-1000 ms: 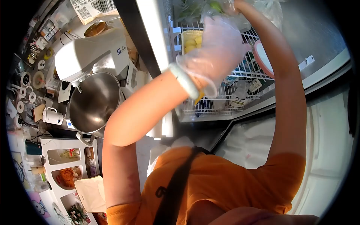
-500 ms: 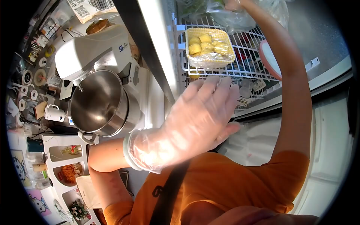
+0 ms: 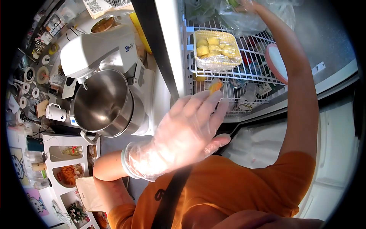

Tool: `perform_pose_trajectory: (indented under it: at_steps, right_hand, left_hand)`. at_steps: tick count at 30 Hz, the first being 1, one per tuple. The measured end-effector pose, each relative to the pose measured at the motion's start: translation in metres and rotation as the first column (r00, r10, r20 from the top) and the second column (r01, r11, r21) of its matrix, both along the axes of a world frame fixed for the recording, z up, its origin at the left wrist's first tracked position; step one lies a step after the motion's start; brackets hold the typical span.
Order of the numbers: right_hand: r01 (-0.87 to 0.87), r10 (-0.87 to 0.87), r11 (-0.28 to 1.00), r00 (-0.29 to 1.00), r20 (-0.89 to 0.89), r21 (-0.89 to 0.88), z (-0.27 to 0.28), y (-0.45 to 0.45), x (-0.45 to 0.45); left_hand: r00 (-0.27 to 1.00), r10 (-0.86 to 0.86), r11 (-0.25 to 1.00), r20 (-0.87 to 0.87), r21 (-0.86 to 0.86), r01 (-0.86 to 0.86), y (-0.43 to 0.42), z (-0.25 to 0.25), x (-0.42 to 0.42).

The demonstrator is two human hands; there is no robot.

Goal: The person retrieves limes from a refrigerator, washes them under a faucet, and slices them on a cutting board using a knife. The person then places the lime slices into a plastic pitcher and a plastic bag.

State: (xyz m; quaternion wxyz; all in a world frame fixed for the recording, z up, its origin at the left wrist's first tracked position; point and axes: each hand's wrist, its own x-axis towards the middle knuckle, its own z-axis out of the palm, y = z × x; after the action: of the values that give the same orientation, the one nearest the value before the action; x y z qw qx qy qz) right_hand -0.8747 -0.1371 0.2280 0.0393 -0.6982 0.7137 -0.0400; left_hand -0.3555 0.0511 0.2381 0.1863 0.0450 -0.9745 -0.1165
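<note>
My left hand, in a clear plastic glove, is held with its fingers spread and nothing in it, below the front of the wire shelf. On that shelf sits a yellow tray of yellow pieces under plastic film. My right hand, at the top edge, touches clear plastic bags with green contents; its fingers are mostly hidden. A pink-rimmed round item stands to the right, beside my right forearm.
A stand mixer with a steel bowl occupies the left counter. The dark and white fridge edge lies between it and the shelf. Lower left is a white shelf unit; a white panel is at right.
My left hand has come back from the bags and down towards my body, uncovering the yellow tray. My right hand has stayed at the bags. The view has shifted slightly.
</note>
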Motion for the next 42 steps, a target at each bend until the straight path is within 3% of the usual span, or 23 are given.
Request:
perform_pose_trajectory:
  at_steps: [8, 9, 13, 15, 16, 18, 22, 24, 25, 27, 30, 32, 33, 35, 36, 38, 39, 40, 42]
  right_hand:
    - [0.053, 0.120, 0.916, 0.910, 0.397, -0.398, 0.068, 0.065, 0.014]
    - [0.203, -0.059, 0.945, 0.875, 0.480, -0.255, 0.084, 0.076, 0.021]
    - [0.306, -0.023, 0.859, 0.823, 0.567, -0.410, 0.102, 0.101, 0.051]
    - [0.355, 0.174, 0.872, 0.419, 0.891, -0.337, 0.112, 0.116, 0.069]
    - [0.357, 0.178, 0.867, 0.430, 0.885, -0.347, 0.116, 0.121, 0.065]
    - [0.289, 0.276, 0.896, 0.232, 0.933, -0.337, 0.122, 0.133, 0.057]
    - [0.390, 0.280, 0.831, 0.322, 0.904, -0.397, 0.134, 0.183, 0.099]
    - [0.425, -0.052, 0.876, 0.553, 0.831, -0.228, 0.147, 0.207, 0.108]
    - [0.429, -0.060, 0.877, 0.542, 0.838, -0.215, 0.143, 0.210, 0.099]
    - [0.358, -0.345, 0.923, 0.597, 0.724, 0.145, 0.136, 0.204, 0.082]
    - [0.415, -0.314, 0.906, 0.519, 0.795, 0.087, 0.085, 0.159, 0.090]
    - [0.366, -0.108, 0.931, 0.316, 0.943, -0.016, 0.064, 0.120, 0.099]
    - [0.362, -0.101, 0.932, 0.312, 0.945, -0.020, 0.051, 0.100, 0.096]
    - [0.364, 0.037, 0.930, 0.048, 0.998, -0.052, 0.023, 0.055, 0.083]
    - [0.358, 0.046, 0.932, 0.045, 0.998, -0.059, 0.004, 0.029, 0.047]
    - [0.248, -0.244, 0.948, 0.163, 0.956, 0.199, -0.011, 0.006, 0.020]
    - [0.380, -0.343, 0.897, 0.273, 0.899, 0.227, -0.003, 0.008, 0.022]
    - [0.382, -0.344, 0.896, 0.274, 0.898, 0.226, 0.010, 0.023, 0.037]
    - [0.305, 0.008, 0.951, 0.157, 0.988, -0.057, 0.033, 0.055, 0.061]
  left_hand:
    - [0.997, 0.034, 0.999, 0.069, -0.042, -0.031, -0.007, -0.004, 0.010]
    - [0.997, 0.031, 0.999, 0.073, -0.042, -0.028, -0.008, -0.003, 0.010]
    - [0.998, 0.013, 0.999, 0.059, -0.032, -0.011, -0.008, -0.005, 0.013]
    - [0.999, -0.013, 1.000, 0.029, -0.015, 0.013, -0.008, -0.007, 0.014]
    - [1.000, -0.019, 1.000, 0.019, -0.023, 0.020, -0.007, -0.007, 0.015]
    - [0.999, -0.040, 0.999, 0.025, -0.001, 0.040, -0.007, -0.007, 0.018]
    - [0.997, -0.067, 0.997, 0.024, 0.027, 0.066, -0.009, -0.009, 0.033]
    - [0.998, -0.057, 0.998, 0.004, 0.014, 0.057, -0.012, -0.012, 0.042]
    - [0.999, -0.046, 0.999, 0.012, 0.013, 0.046, -0.013, -0.012, 0.046]
    - [0.999, -0.042, 0.999, 0.025, 0.028, 0.042, -0.015, -0.014, 0.053]
    - [0.999, -0.044, 0.998, 0.023, 0.047, 0.043, -0.015, -0.020, 0.059]
    - [0.999, -0.043, 0.997, 0.033, 0.064, 0.041, -0.013, -0.023, 0.060]
    - [0.999, -0.039, 0.998, 0.037, 0.058, 0.036, -0.012, -0.025, 0.062]
    - [1.000, -0.007, 0.998, -0.003, 0.055, 0.007, -0.011, -0.028, 0.068]
    - [1.000, -0.001, 0.999, 0.001, 0.047, 0.001, -0.011, -0.028, 0.072]
    - [1.000, 0.024, 0.998, 0.000, 0.051, -0.024, -0.013, -0.028, 0.084]
    - [1.000, 0.026, 0.998, -0.001, 0.048, -0.026, -0.016, -0.029, 0.092]
    - [0.999, 0.036, 0.997, 0.019, 0.072, -0.037, -0.019, -0.030, 0.101]
    - [0.999, 0.023, 0.995, 0.027, 0.098, -0.026, -0.024, -0.031, 0.118]
